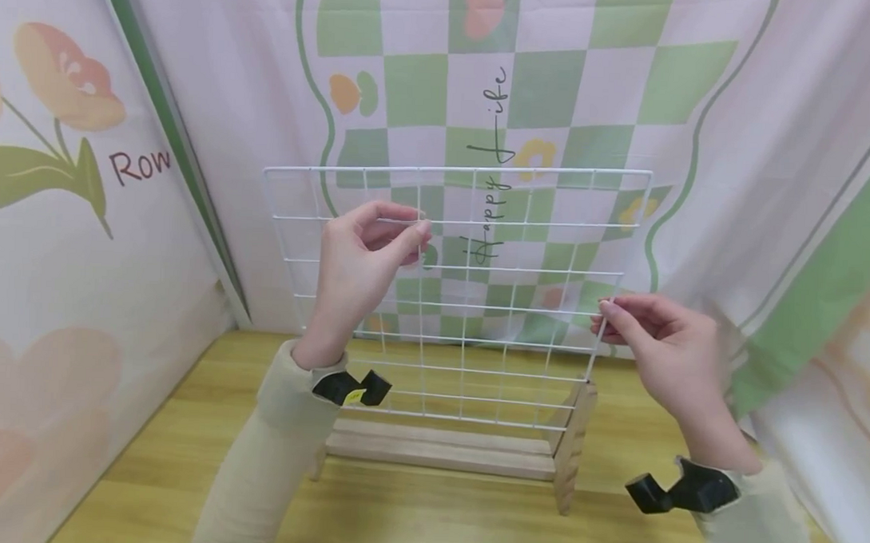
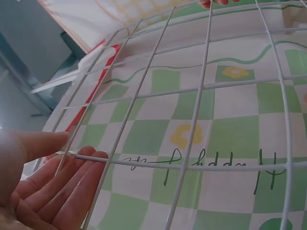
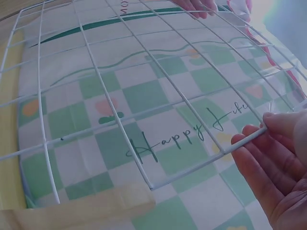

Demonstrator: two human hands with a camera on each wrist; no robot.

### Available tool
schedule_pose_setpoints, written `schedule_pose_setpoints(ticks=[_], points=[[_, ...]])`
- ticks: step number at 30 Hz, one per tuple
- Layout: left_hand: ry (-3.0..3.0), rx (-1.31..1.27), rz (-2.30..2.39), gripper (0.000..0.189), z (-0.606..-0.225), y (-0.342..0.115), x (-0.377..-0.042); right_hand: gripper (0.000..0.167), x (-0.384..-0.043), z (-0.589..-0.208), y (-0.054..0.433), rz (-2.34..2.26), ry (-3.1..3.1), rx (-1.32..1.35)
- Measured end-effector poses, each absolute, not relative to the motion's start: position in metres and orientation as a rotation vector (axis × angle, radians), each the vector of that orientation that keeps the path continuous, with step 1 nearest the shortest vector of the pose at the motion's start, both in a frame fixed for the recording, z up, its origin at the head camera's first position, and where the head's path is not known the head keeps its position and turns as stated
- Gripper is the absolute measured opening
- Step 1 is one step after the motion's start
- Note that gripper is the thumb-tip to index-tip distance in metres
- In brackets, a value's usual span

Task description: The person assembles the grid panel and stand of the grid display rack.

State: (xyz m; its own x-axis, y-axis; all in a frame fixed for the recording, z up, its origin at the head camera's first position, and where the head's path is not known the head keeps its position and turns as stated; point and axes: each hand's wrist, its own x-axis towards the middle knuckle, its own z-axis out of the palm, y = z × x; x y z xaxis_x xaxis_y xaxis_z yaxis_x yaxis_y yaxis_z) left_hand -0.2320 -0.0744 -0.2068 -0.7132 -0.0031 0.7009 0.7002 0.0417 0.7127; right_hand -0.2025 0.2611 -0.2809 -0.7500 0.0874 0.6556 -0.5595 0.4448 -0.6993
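Observation:
A white wire grid panel [image 1: 466, 306] stands upright and slightly tilted in the head view. Its lower part reaches down to a wooden stand [image 1: 439, 453] with a crossbar and upright end pieces. My left hand [image 1: 363, 257] pinches a wire in the upper left part of the panel. With thumb and fingertips, my right hand [image 1: 673, 352] pinches the right edge wire, above the stand's right end piece [image 1: 574, 444]. The right wrist view shows this wooden end piece [image 3: 86, 208] close by the grid's edge. The stand's left end is mostly hidden.
The stand rests on a wood-grain table [image 1: 184, 446]. Behind it hangs a cloth [image 1: 484, 89] with green checks and the words "Happy Life". A flower-printed cloth [image 1: 62, 250] borders the left side, and another cloth [image 1: 822, 317] with a green band the right.

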Motion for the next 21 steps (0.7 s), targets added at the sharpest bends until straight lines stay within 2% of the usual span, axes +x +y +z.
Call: schedule_pose_setpoints(ticks=[5,8,15,21], points=[[-1.758,-0.718,-1.588,0.032,-0.221,-0.084,-0.228,0.014,-0.201,-0.282,0.26,1.339,-2.022,0.417],[-1.691,-0.678,-1.489,0.031,-0.231,-0.099,-0.223,0.013,-0.2,-0.282,0.259,1.354,-2.006,0.421],[-1.464,-0.341,-1.445,0.023,-0.259,-0.144,-0.213,0.011,-0.199,-0.286,0.261,1.376,-2.011,0.452],[-1.586,-0.154,-1.444,0.026,-0.269,-0.167,-0.217,0.011,-0.2,-0.287,0.26,1.38,-2.008,0.459]])
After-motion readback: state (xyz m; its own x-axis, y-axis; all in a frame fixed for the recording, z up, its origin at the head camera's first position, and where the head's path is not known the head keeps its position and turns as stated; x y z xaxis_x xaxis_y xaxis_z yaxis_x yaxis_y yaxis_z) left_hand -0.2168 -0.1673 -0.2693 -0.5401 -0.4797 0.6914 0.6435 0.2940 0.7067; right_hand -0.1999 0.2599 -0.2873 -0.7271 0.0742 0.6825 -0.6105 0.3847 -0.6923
